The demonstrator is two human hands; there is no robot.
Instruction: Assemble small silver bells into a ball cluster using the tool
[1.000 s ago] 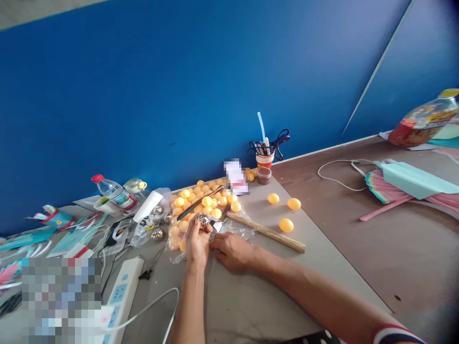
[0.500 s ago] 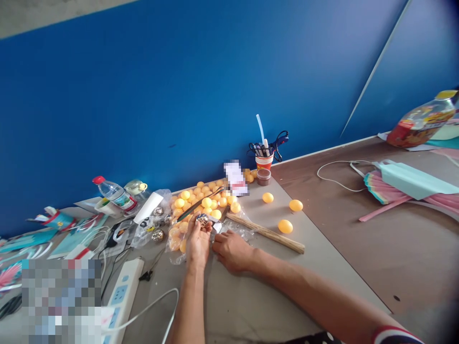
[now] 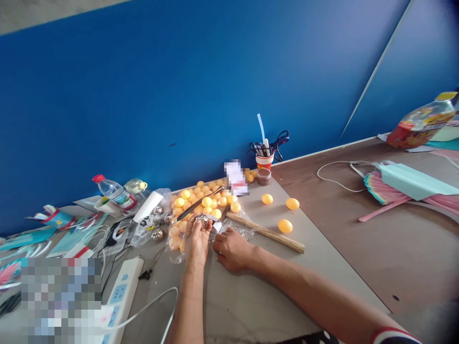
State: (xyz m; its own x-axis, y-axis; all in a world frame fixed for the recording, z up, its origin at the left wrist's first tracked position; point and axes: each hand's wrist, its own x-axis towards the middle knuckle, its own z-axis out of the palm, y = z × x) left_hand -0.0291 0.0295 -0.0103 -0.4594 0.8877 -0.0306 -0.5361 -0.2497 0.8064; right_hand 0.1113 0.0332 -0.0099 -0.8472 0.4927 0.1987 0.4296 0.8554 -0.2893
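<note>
The left hand (image 3: pixel 197 246)'s fingers are clamped round a shiny metal ball (image 3: pixel 202 220), left of the wooden handle (image 3: pixel 267 232). The right hand (image 3: pixel 233 251)'s fingers curl together just nearside of the handle; whether they pinch anything, I can't tell. The step in hand looks like steadying the ball; its smooth roundness calls for an even grip. Beyond the handle, the leftmost loose orange ball (image 3: pixel 267 199) sits slightly farther left than in the first frame.

left hand (image 3: pixel 198 238) holding shiny ball (image 3: pixel 202 220), orange balls (image 3: pixel 207 202) nearby
</note>
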